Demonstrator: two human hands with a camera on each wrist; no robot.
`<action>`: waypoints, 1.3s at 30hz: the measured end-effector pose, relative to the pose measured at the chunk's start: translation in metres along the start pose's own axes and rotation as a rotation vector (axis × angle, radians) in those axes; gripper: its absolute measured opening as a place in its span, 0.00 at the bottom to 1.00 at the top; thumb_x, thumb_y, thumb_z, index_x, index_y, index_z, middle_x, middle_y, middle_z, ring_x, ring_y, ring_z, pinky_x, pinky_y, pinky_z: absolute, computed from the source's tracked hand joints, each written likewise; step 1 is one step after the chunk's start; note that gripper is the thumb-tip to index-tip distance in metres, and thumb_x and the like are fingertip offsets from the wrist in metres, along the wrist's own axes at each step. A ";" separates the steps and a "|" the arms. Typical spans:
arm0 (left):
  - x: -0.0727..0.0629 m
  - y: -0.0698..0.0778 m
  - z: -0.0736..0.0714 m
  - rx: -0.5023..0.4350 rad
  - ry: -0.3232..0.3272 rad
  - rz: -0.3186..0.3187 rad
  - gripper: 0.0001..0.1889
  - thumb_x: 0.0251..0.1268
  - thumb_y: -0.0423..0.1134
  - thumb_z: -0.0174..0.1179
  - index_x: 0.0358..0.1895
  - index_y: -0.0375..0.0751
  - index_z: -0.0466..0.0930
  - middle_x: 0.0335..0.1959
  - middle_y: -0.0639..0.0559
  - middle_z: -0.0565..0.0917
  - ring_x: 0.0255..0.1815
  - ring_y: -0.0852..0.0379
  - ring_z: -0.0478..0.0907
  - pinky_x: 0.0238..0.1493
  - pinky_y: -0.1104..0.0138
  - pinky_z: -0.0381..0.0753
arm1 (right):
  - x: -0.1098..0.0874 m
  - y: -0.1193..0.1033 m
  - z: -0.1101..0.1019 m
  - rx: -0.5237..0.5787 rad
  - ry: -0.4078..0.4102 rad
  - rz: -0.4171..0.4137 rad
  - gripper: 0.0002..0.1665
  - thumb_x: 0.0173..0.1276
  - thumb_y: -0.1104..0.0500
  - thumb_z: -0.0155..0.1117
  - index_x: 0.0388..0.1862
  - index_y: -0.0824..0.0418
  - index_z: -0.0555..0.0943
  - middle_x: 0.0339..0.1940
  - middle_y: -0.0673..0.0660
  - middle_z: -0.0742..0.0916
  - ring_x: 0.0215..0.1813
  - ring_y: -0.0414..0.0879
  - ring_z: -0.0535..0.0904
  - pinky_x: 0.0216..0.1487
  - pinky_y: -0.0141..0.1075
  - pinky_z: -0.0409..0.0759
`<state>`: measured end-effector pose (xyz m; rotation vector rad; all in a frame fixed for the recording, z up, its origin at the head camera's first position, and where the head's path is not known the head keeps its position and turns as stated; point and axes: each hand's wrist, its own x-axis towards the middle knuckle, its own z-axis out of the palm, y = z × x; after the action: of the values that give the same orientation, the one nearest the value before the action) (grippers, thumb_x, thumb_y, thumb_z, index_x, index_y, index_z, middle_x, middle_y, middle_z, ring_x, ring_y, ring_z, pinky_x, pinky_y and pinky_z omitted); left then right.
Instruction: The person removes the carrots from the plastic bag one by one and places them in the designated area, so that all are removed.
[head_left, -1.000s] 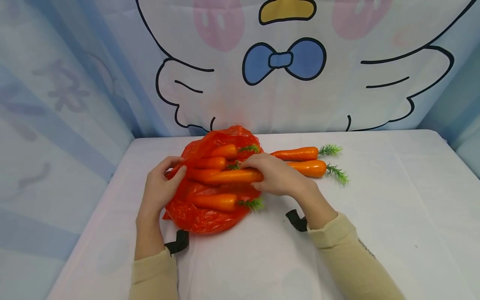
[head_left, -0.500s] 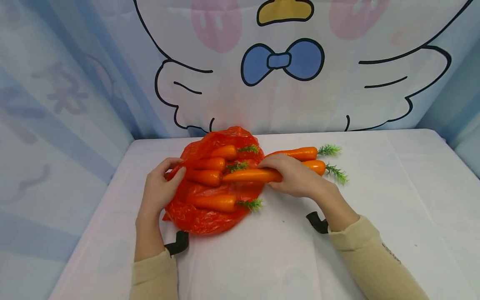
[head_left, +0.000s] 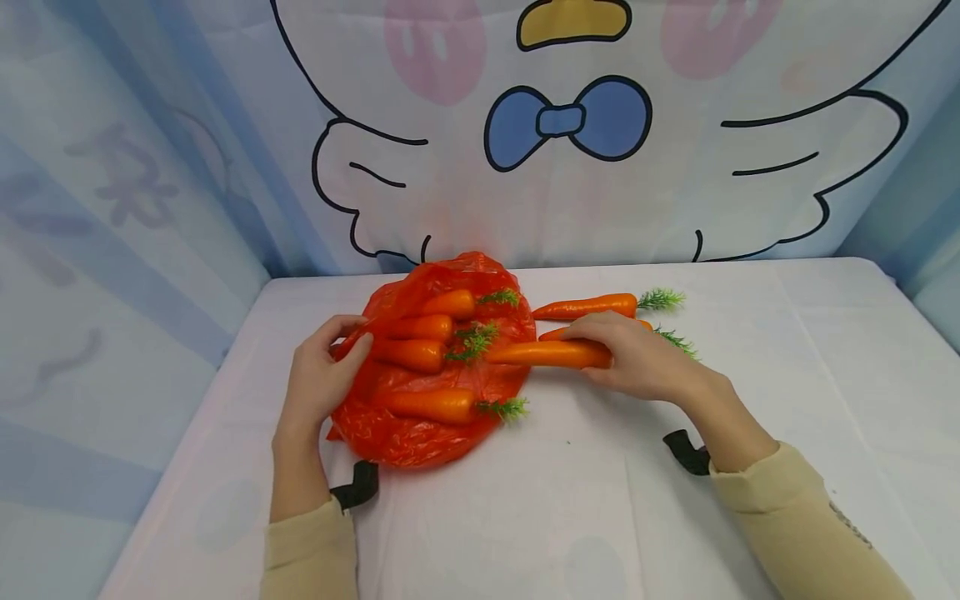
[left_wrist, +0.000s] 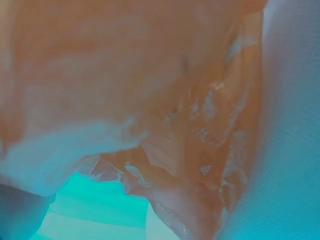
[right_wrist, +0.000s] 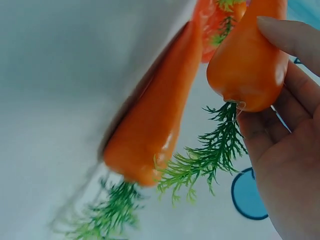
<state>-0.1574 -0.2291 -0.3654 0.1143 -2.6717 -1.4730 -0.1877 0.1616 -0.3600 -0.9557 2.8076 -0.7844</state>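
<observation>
A red plastic bag (head_left: 420, 446) lies at the table's left with several orange carrots (head_left: 431, 406) with green tops on it. At its left edge my left hand (head_left: 318, 383) grips the plastic between thumb and fingers; the left wrist view shows the crumpled plastic (left_wrist: 210, 125) close up and blurred. My right hand (head_left: 641, 358) holds one carrot (head_left: 551, 354) by its thick end, its tip over the bag's right edge. In the right wrist view the thumb and fingers pinch this carrot (right_wrist: 250, 65), green leaves (right_wrist: 215, 150) hanging below.
Behind the right hand another carrot (head_left: 585, 307) rests on the white table (head_left: 510, 517). A second carrot (head_left: 552, 335) there is mostly hidden by the hand. A cartoon-printed cloth (head_left: 562, 208) hangs along the table's back edge.
My right hand has moved right, drawing the carrot most of the way off the bag and uncovering the green leaves behind it. The left hand stays on the bag's edge.
</observation>
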 end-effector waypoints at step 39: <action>-0.001 0.002 0.000 0.007 -0.004 -0.009 0.18 0.75 0.44 0.56 0.64 0.45 0.76 0.62 0.43 0.77 0.63 0.43 0.71 0.58 0.48 0.79 | -0.025 0.012 -0.012 -0.041 0.011 0.032 0.26 0.61 0.69 0.73 0.60 0.63 0.81 0.57 0.57 0.83 0.58 0.56 0.75 0.61 0.55 0.75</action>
<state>-0.1567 -0.2284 -0.3637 0.1237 -2.6835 -1.4682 -0.1770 0.1895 -0.3580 -0.9133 2.8514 -0.7327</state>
